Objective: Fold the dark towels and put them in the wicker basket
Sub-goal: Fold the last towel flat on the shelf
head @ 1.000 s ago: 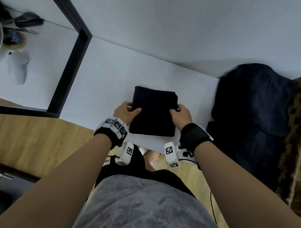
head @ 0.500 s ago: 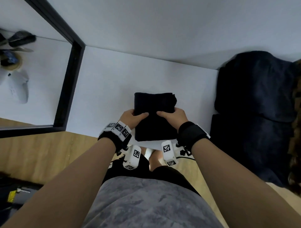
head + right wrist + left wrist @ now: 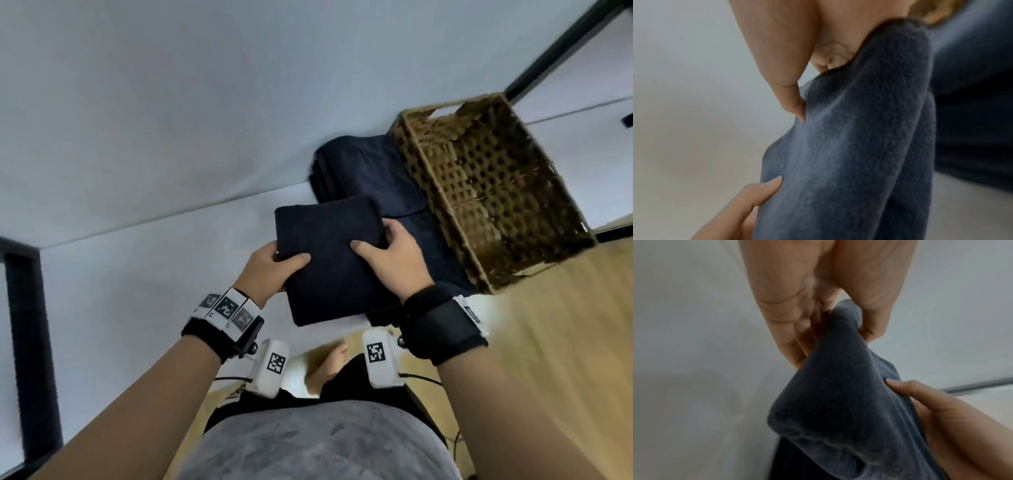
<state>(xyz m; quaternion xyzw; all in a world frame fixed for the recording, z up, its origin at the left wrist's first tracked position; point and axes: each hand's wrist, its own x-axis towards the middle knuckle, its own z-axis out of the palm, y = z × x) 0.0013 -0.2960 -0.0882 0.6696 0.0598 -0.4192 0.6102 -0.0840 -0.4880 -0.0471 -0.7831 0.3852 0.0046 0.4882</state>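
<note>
Folded towel (image 3: pixel 329 260) gripped at its sides by left hand (image 3: pixel 270 270) and right hand (image 3: pixel 397 260), fingers beneath hidden, partly covering the towel pile (image 3: pixel 373 171); basket (image 3: pixel 486 192) at 2 o'clock, interior dim, contents indiscernible.

one folded dark towel (image 3: pixel 329 257) held up, one heap of dark towels (image 3: pixel 376 178), one wicker basket (image 3: pixel 493 192), two hands, left (image 3: pixel 270 270) and right (image 3: pixel 397 260).

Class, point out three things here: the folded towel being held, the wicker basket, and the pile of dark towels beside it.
folded towel (image 3: pixel 329 253), head view, middle of its top face
wicker basket (image 3: pixel 431 181), head view, left wall
pile of dark towels (image 3: pixel 370 168), head view, top cloth
</note>
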